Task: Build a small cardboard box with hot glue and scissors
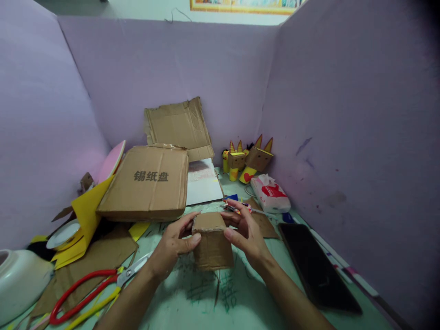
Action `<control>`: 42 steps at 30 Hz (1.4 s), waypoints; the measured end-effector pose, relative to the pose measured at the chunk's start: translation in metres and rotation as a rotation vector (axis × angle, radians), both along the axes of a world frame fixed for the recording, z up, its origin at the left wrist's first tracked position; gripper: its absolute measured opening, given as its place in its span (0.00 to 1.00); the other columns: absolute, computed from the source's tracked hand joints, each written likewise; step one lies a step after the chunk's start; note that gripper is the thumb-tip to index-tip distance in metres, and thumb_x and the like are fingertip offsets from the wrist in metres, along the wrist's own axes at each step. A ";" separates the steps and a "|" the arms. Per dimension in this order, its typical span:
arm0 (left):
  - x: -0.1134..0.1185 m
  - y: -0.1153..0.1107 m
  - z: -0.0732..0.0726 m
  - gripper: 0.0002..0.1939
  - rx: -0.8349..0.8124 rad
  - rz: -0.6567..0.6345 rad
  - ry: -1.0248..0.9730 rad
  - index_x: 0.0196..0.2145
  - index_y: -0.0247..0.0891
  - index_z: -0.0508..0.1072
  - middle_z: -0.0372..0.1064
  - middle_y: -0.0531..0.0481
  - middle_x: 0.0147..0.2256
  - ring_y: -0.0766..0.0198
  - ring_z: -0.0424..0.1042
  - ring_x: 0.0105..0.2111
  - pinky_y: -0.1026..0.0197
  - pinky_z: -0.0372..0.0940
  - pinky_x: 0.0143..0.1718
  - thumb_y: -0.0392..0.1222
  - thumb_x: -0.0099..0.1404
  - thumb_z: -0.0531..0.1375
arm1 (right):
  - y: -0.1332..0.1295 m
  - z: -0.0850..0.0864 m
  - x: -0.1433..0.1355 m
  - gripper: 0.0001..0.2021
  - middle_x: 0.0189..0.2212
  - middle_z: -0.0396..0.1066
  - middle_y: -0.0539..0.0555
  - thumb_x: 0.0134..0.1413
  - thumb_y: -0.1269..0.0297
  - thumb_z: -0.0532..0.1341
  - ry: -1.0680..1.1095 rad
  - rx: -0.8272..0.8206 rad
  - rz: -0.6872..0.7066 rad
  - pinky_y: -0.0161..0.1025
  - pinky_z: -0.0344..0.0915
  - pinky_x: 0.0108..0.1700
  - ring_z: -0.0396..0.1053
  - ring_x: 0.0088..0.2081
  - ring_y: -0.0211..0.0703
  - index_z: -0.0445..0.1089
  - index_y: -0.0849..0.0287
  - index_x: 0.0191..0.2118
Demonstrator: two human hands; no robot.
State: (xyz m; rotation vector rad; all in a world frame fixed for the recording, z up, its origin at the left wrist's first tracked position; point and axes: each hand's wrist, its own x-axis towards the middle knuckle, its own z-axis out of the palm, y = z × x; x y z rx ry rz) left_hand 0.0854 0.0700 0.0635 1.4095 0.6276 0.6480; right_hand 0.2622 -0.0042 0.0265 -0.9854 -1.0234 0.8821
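Note:
A small brown cardboard box (213, 250) is held between my two hands just above the table. My left hand (177, 243) grips its left side, with the thumb on the front face near the top edge. On the right side, my right hand (245, 231) has its thumb at the front corner and its fingers along the side and behind. The box's top edge looks rough and cut. Its back and underside are hidden.
Red- and yellow-handled scissors (118, 279) lie left, near a white bowl (24, 284) and yellow paper (85, 217). A large cardboard box (147, 183) stands behind. At right are a black phone (318, 266), a tissue pack (271, 195) and cardboard figures (259, 158) with pointed ears.

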 end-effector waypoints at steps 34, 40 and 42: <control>0.014 0.005 -0.022 0.29 -0.539 0.204 0.027 0.53 0.38 0.63 0.73 0.43 0.39 0.58 0.73 0.32 0.60 0.66 0.27 0.58 0.60 0.54 | -0.007 0.001 -0.029 0.36 0.49 0.64 0.64 0.36 0.61 0.68 -0.787 -0.006 -0.495 0.54 0.61 0.52 0.63 0.51 0.57 0.55 0.62 0.54; 0.020 -0.003 -0.026 0.36 -0.176 0.246 0.028 0.52 0.37 0.63 0.68 0.43 0.44 0.55 0.69 0.42 0.62 0.64 0.32 0.57 0.51 0.64 | -0.004 -0.015 -0.041 0.41 0.51 0.61 0.66 0.34 0.57 0.70 -0.892 0.051 -0.676 0.58 0.59 0.53 0.59 0.53 0.62 0.52 0.60 0.56; 0.019 -0.002 -0.025 0.36 -0.116 0.252 0.062 0.50 0.35 0.65 0.68 0.44 0.42 0.54 0.69 0.41 0.61 0.63 0.33 0.56 0.48 0.66 | -0.005 -0.014 -0.042 0.42 0.50 0.63 0.65 0.32 0.55 0.71 -0.841 -0.003 -0.633 0.57 0.60 0.51 0.61 0.51 0.62 0.54 0.59 0.55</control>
